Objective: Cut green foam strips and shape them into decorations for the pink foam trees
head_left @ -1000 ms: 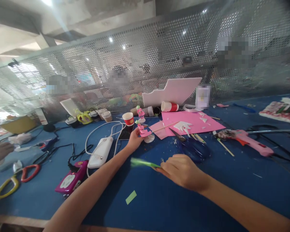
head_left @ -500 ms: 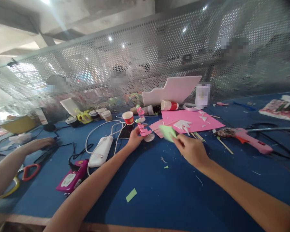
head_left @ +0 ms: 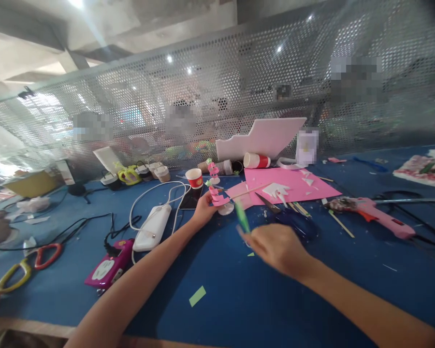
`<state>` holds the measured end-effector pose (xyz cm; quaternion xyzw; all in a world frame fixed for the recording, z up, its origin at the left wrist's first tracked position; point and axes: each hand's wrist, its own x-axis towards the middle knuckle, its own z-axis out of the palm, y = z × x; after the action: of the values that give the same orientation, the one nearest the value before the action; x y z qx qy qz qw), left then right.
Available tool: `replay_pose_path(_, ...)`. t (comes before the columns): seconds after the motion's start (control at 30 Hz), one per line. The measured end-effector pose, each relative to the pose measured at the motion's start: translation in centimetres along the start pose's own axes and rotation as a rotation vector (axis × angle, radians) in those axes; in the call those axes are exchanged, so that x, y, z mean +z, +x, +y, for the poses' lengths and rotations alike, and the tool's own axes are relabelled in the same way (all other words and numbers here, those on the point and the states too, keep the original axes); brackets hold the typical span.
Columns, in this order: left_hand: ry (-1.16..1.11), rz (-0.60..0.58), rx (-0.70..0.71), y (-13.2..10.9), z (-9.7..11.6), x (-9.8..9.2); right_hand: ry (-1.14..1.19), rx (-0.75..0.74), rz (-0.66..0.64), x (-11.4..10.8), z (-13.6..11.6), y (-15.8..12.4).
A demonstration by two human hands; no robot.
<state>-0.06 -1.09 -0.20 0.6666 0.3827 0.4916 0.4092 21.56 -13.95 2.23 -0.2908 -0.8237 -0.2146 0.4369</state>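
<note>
While left hand [head_left: 202,211] grips pink spiral [head_left: 217,195], right hand [head_left: 276,246], green strip [head_left: 242,218]

Looks like a craft room with shared work tables. Across the middle of the frame, a long blue table [head_left: 311,299] full of making stuff: a pink paper sheet [head_left: 293,186], a pink glue gun [head_left: 380,215] at the right, scissors [head_left: 45,254] at the lower left, paper cups [head_left: 195,178], a green scrap [head_left: 197,296]. At the centre, a pink paper tower [head_left: 216,193]. Along the top, a grey metal wall full of holes [head_left: 239,87].
</note>
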Motion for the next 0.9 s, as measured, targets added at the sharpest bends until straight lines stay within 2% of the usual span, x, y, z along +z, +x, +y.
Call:
replay_pose_path(0.03,-0.004,0.000,-0.004,0.0,0.0,0.0,0.056,-0.130,-0.056,-0.1,-0.4,0.1)
replay_pose_path(0.1,-0.011,0.005,-0.010,0.0,-0.1,0.0,0.042,-0.146,-0.067,-0.1,-0.6,0.2)
replay_pose_path(0.2,-0.011,0.011,-0.012,0.0,-0.1,0.0,-0.133,0.164,0.080,0.0,0.3,0.1)
replay_pose_path(0.23,-0.006,0.012,-0.013,0.0,0.0,0.1,-0.160,0.224,0.116,0.0,0.5,0.0)
replay_pose_path(0.27,0.000,0.015,-0.015,0.0,0.0,0.1,-0.164,0.220,0.131,0.0,0.4,0.0)
replay_pose_path(0.4,0.004,0.020,-0.031,0.0,0.1,0.0,0.047,-0.149,-0.050,0.0,-0.5,0.1)
replay_pose_path(0.43,0.000,0.019,-0.032,0.0,0.1,0.0,0.053,-0.156,-0.062,0.0,-0.5,0.1)
replay_pose_path(0.47,-0.002,0.020,-0.030,0.0,0.1,0.0,0.025,-0.097,-0.048,0.1,-0.2,0.0)
replay_pose_path(0.57,-0.004,0.024,-0.020,0.0,0.1,0.1,-0.135,0.262,0.084,0.4,0.9,-0.2)
replay_pose_path(0.6,-0.005,0.024,-0.019,0.0,0.1,0.1,-0.149,0.292,0.108,0.3,0.9,-0.2)
replay_pose_path(0.63,-0.007,0.024,-0.020,0.0,0.1,0.1,-0.125,0.255,0.104,0.3,0.7,-0.1)
replay_pose_path(0.67,-0.008,0.022,-0.023,0.0,0.2,0.2,-0.067,0.154,0.060,0.2,0.4,0.0)
replay_pose_path(0.73,-0.007,0.014,-0.033,0.0,0.2,0.2,0.086,-0.121,-0.057,0.1,-0.4,0.2)
replay_pose_path(0.77,-0.008,0.010,-0.038,-0.1,0.2,0.2,0.101,-0.182,-0.086,0.1,-0.6,0.2)
replay_pose_path(0.8,-0.009,0.006,-0.043,-0.1,0.2,0.2,0.086,-0.180,-0.088,0.1,-0.5,0.1)
replay_pose_path(0.83,-0.011,0.004,-0.045,-0.1,0.2,0.2,0.034,-0.107,-0.060,0.2,-0.2,-0.1)
replay_pose_path(0.9,-0.010,0.000,-0.037,-0.1,0.1,0.2,-0.096,0.157,0.051,0.2,0.6,-0.4)
